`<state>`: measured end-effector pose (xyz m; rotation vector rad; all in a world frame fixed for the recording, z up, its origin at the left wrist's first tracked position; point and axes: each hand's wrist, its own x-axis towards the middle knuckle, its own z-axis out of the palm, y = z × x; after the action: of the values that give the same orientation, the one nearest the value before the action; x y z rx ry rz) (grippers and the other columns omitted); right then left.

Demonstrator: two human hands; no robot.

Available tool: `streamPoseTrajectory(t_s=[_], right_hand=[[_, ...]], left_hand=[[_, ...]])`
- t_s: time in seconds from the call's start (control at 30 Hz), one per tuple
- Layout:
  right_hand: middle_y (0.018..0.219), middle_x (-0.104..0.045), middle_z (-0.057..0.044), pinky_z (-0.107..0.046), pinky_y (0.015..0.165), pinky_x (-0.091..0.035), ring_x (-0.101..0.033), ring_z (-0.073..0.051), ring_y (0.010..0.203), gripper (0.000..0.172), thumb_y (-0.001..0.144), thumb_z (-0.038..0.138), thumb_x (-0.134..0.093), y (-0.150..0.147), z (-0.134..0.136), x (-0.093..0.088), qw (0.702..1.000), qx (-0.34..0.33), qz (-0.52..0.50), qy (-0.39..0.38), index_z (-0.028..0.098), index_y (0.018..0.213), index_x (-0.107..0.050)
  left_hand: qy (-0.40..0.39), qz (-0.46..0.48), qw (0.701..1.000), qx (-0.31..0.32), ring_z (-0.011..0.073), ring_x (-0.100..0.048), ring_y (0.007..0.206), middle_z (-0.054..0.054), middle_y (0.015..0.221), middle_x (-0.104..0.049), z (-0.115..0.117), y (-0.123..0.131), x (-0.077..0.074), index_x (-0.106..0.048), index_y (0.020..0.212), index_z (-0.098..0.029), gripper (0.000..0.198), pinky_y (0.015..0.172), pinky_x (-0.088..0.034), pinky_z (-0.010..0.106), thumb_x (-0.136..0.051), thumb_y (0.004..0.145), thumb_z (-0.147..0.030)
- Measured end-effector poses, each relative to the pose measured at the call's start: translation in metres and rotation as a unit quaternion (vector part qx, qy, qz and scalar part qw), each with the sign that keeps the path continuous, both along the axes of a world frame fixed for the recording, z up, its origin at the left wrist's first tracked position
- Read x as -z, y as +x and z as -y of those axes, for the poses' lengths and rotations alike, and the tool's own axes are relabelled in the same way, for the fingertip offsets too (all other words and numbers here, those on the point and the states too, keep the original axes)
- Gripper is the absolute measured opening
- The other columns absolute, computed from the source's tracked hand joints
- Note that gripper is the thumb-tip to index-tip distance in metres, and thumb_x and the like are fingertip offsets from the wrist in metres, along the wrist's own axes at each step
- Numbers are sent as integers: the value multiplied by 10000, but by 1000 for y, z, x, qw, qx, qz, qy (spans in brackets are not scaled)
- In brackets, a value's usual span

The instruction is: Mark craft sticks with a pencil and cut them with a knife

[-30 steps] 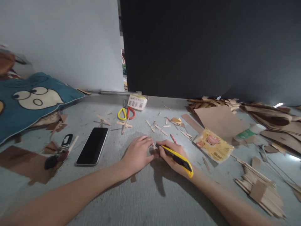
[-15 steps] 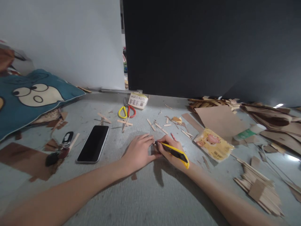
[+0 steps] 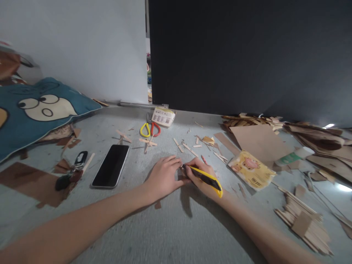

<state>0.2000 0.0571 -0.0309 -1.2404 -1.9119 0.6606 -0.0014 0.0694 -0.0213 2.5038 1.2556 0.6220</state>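
Note:
My right hand is closed on a yellow and black utility knife, its tip pointing left toward my other hand. Pressed to the grey table, my left hand has thumb and fingertips around a spot at the knife's tip; whatever small piece it pinches is too hidden to make out. Thin wooden sticks lie just beyond both hands. Crossed stick pieces rest farther left, near scissors with yellow and red handles.
A phone and keys lie at left, by a blue pillow. To the right are a yellow packet, a glue stick, brown cardboard and a stick pile. A dark panel stands behind.
The view has shifted slightly, so objects appear a little farther right. Both hands keep nearly the same pose, with the knife still in my right hand.

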Motion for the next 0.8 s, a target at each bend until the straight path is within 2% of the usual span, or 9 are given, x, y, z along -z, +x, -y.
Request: streamPoseTrajectory(t_s=[0.17,0.27,0.37,0.6,0.8], right_hand=[[754,-756,-18,-283,656,-556,-747,-187,658,164,1022,361,-538,-3,2,-3,999,-2,32,13,241,957,-629],[731,-734,-19,-312,696,-558,-747,-200,673,230,1053,384,-491,-7,4,-10,998,-7,53,25,240,914,-605],[691,-705,-15,-302,656,-542,-717,-191,623,280,1065,370,-447,-11,3,-14,998,-4,49,29,244,839,-552],[667,-675,7,-265,592,-504,-684,-169,584,152,992,280,-496,-10,1,-7,998,-2,50,31,250,843,-506],[664,-631,10,-250,525,-465,-613,-150,523,133,952,278,-525,-10,6,-10,998,-35,12,47,253,839,-458]], left_hand=[[4,3,1000,8,357,-565,1416,155,1426,-689,0,0,-1,-718,1298,-167,521,1165,-459,552,-745,920,-525],[4,-4,1000,9,365,-570,1410,161,1423,-689,1,0,-2,-708,1315,-162,545,1166,-459,559,-770,899,-509],[2,2,1000,4,368,-567,1413,155,1419,-692,2,1,-1,-712,1310,-173,525,1161,-461,569,-781,889,-480],[-1,-4,1000,4,346,-572,1414,149,1414,-698,2,1,-2,-724,1271,-147,515,1201,-447,513,-804,874,-465],[10,-52,998,24,368,-505,1479,195,1455,-657,0,2,-3,-683,1345,-109,548,1250,-381,559,-720,945,-481]])
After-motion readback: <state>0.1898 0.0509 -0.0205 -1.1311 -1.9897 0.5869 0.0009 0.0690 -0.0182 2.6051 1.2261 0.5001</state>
